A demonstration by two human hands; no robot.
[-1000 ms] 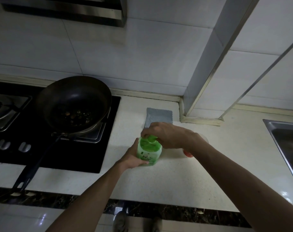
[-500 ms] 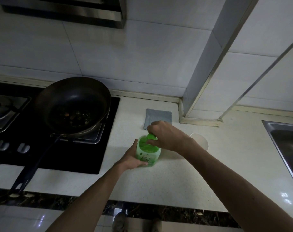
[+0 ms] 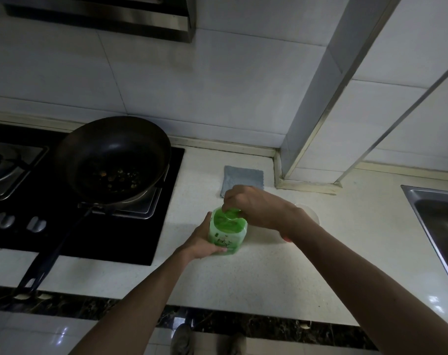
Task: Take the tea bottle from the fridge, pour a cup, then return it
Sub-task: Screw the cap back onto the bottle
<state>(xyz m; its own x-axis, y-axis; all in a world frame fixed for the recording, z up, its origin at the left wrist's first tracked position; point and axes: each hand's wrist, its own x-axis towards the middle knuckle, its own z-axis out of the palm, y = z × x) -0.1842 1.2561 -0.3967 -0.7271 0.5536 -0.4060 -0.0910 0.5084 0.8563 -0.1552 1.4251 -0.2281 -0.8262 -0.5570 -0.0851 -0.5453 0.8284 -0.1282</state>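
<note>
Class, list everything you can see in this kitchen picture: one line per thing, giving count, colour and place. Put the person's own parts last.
Bottle: one, green, upright on the counter, centre.
Cap: one, green, atop the bottle, under the right fingers.
Cup: one, white, behind the right wrist, mostly hidden.
Cloth: one, grey-blue, by the wall behind the bottle.
Wok: one, black, on the hob, food bits inside.
Hob: one, black, left.
Sink: one, steel, right edge.
Counter: one, white speckled.
Left hand: holds the bottle's side.
Right hand: grips the cap.

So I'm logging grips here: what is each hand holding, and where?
Left hand wraps the green tea bottle around its lower body; right hand pinches its cap from above.
</note>
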